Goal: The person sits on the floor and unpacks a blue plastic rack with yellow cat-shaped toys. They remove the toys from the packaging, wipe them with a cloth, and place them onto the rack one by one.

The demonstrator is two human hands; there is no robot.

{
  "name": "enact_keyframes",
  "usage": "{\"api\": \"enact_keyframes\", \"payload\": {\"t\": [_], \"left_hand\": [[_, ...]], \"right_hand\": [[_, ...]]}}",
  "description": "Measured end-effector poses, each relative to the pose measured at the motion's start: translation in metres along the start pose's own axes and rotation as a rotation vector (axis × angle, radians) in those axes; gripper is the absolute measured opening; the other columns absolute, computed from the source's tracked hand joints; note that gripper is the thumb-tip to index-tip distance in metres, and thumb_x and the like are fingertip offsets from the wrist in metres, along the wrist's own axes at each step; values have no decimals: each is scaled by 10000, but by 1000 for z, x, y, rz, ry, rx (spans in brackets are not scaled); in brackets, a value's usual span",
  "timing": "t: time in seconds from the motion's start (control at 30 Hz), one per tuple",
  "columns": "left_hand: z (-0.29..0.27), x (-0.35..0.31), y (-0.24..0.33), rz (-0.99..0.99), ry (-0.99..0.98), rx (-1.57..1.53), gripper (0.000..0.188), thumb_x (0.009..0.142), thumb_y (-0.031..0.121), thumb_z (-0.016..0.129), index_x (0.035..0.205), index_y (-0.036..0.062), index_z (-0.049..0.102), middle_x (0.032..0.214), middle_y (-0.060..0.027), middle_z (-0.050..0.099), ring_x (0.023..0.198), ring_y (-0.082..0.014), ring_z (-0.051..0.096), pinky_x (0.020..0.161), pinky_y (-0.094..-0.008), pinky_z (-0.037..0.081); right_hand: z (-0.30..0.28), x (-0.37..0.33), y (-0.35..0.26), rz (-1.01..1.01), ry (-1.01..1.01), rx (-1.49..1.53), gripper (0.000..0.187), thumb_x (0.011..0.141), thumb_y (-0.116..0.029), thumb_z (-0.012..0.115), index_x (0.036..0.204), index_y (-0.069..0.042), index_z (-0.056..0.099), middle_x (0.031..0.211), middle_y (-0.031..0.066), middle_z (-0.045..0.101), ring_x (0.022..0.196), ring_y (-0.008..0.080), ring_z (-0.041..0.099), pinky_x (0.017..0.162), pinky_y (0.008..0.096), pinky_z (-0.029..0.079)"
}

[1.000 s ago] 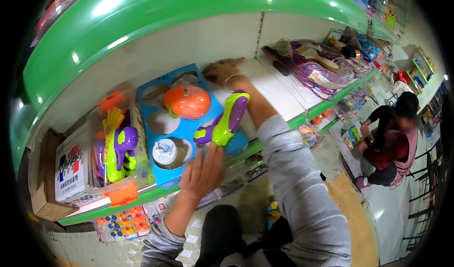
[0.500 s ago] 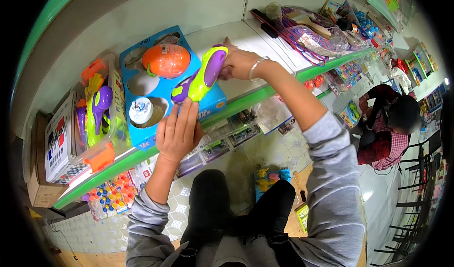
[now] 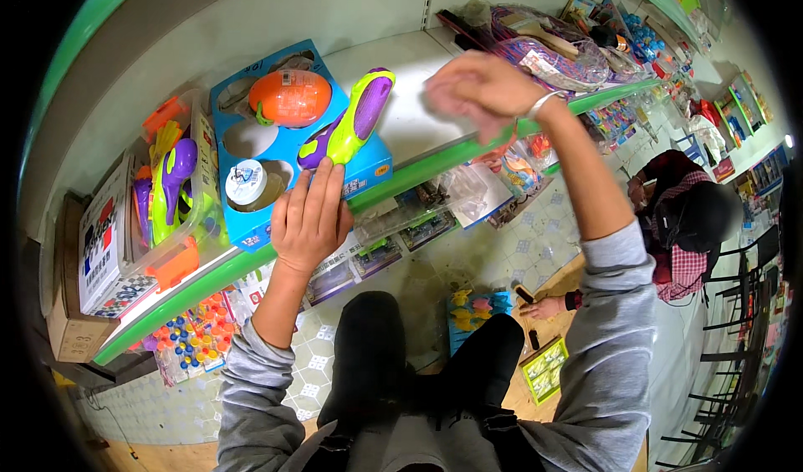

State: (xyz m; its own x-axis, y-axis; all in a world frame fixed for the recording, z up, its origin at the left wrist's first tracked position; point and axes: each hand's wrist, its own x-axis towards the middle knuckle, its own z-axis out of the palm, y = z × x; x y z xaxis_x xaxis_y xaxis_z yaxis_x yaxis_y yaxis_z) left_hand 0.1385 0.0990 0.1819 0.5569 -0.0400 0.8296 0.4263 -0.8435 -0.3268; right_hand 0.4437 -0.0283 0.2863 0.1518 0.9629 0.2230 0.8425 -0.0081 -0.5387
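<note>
My left hand (image 3: 308, 221) lies against the front of a blue cardboard display box (image 3: 365, 164) with round cutouts. Its fingers are stretched out, their tips touching the lower end of a purple and lime-green plastic toy (image 3: 351, 122) that leans across the box's right side. To the right, my right hand (image 3: 481, 87) hangs over the white shelf, apart from the toy; motion smears its fingers. An orange carrot-like container (image 3: 293, 98) sits in a rear cutout of the box. In a front cutout stands a clear jar with a white lid (image 3: 245, 182).
A clear bin (image 3: 209, 212) of purple, green and orange toys is at left, beside a white carton (image 3: 104, 254). Bagged ropes (image 3: 556, 58) lie further right on the green-edged shelf (image 3: 452, 161). A person (image 3: 682, 217) is at right; another person's hand (image 3: 545, 307) is near the floor.
My right hand has left the upper end of the toy and moved right. My left hand stays by the toy's lower end. Another person's hand has come into view below.
</note>
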Motion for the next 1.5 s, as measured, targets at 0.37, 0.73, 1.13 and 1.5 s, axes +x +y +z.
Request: {"api": "enact_keyframes", "payload": {"t": [0.37,0.73,1.13,1.5], "left_hand": [[-2,-4,0,3,-25,1,394,802,215,546,1174,108,614,1202,-9,614,1039,-162,576,868,-289,383],[-2,-1,-1,-12,-2,14,386,799,166,502,1166,150,618,1195,20,615,1005,-131,594,827,-263,394],[-2,-2,0,-8,-15,2,396,795,210,520,1169,126,616,1215,11,606,1067,-133,560,907,-289,368],[0,-3,-1,-9,-5,-10,383,799,197,512,1159,128,621,1208,7,611,1066,-137,562,903,-289,370]], "right_hand": [[62,13,-20,65,-191,-650,92,806,-258,606,853,-319,657,941,1,589,933,229,583,736,409,503],[59,8,-17,-91,-169,-702,104,833,-212,584,914,-254,634,856,29,578,815,271,583,688,384,498],[59,7,-27,-7,-172,-631,62,797,-161,580,792,-206,622,894,45,585,884,269,583,711,388,486],[51,5,-24,6,-290,-676,119,822,-182,591,909,-246,640,903,40,592,851,279,589,697,391,494]]}}
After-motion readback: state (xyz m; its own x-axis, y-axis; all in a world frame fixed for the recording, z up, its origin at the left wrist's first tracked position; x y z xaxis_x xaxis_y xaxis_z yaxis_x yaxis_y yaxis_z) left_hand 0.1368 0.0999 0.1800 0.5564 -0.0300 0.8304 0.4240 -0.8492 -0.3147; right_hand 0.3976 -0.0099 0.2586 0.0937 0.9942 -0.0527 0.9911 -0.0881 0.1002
